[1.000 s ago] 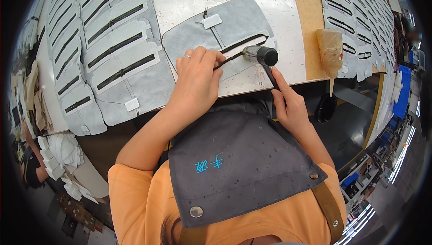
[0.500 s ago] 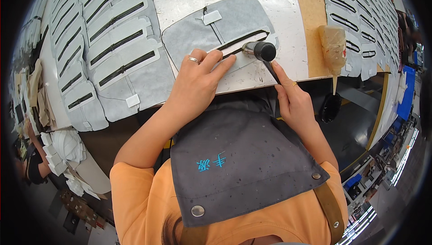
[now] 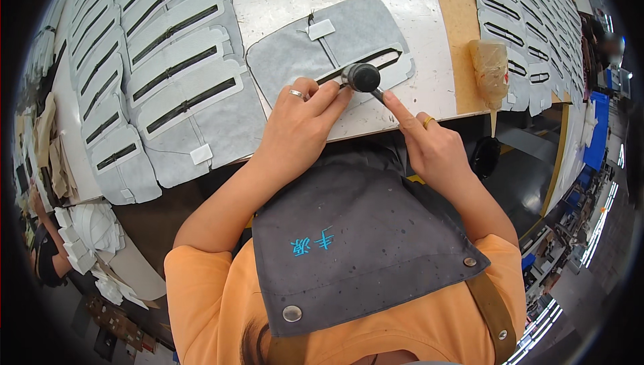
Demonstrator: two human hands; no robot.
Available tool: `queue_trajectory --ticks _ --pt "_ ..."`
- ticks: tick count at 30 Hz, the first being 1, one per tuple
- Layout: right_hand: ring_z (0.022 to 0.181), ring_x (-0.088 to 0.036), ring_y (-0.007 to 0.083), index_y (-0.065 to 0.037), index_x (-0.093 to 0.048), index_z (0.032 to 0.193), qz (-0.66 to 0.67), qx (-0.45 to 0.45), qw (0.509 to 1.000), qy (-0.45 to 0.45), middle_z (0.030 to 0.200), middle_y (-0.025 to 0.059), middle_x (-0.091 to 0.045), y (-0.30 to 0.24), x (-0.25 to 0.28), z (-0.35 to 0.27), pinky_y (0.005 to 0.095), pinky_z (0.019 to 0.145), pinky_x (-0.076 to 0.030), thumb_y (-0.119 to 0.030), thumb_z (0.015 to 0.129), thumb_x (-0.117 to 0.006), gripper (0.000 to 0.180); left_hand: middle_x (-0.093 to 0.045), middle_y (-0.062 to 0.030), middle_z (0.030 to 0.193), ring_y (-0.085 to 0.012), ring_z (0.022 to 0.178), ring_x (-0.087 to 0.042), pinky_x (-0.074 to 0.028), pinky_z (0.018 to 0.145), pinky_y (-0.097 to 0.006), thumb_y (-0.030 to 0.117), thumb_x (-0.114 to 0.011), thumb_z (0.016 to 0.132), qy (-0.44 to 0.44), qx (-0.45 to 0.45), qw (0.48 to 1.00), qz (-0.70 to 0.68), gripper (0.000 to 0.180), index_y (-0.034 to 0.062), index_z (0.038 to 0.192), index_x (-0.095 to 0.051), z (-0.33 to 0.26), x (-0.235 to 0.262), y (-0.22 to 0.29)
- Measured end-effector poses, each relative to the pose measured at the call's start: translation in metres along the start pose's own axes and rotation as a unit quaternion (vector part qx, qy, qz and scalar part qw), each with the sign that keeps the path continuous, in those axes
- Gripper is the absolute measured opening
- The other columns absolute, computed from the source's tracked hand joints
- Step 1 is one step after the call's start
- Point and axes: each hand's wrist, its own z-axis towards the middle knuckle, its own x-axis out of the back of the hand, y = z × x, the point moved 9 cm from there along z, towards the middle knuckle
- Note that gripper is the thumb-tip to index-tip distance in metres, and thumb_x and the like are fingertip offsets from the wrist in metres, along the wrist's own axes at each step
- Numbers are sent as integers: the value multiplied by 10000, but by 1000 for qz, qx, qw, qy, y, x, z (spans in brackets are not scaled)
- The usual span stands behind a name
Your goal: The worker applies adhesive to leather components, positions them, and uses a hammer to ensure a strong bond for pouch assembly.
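A hammer [image 3: 362, 77] with a round black and metal head rests over the long black-lined slot of a grey fabric panel [image 3: 282, 56]. Its dark handle is in my right hand [image 3: 436, 147], the fingers closed round it and the index finger stretched along it. Just left of the hammer head, my left hand [image 3: 300, 120] bears on the panel's near part at the slot, fingers bent and thumb close to the index finger. The fingertips partly hide what they grip. A white tag [image 3: 321, 29] lies on the panel on a grey strip.
Overlapping grey panels with black slots [image 3: 181, 90] cover the left of the white table [image 3: 429, 43]. More slotted panels [image 3: 516, 23] lie at the right. A yellowish squeeze bottle [image 3: 490, 73] points nozzle-down over the table's front edge, above a black cup [image 3: 486, 158].
The hammer head has moved left along the slot, nearer my left fingers. My right hand has shifted slightly left with it, and my left hand has moved slightly to the right.
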Motion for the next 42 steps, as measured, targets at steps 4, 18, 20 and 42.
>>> queue_trajectory --ticks 4,18,20,42 --pt "470 -510 235 -257 -407 1452 -15 10 1000 9 639 77 -447 0 17 8 343 451 -440 4 819 -573 705 -545 -19 996 -209 878 -520 -418 712 -325 63 -574 735 -6 5 1000 9 354 37 1085 -621 -1 1 1" --pt "612 -599 318 -81 -444 1405 95 27 993 68 1021 183 -663 -10 19 1 381 572 -512 41 860 -550 568 -561 -41 954 -239 903 -530 -431 778 -347 4 -595 731 15 20 1000 -16 311 49 1038 -616 -5 0 -2" --pt "607 -597 314 -171 -428 1430 107 -37 993 -12 833 154 -640 6 -13 -13 385 567 -507 9 859 -569 615 -530 -37 900 -228 896 -527 -425 754 -340 40 -574 728 26 10 1000 -5 277 45 1004 -594 1 0 1" --pt "517 -526 294 -141 -475 1397 68 -48 996 -11 664 104 -503 0 1 -7 351 504 -464 56 819 -563 617 -502 -145 954 -331 876 -488 -414 764 -400 -78 -584 787 37 98 989 -104 195 16 912 -468 0 0 -19"
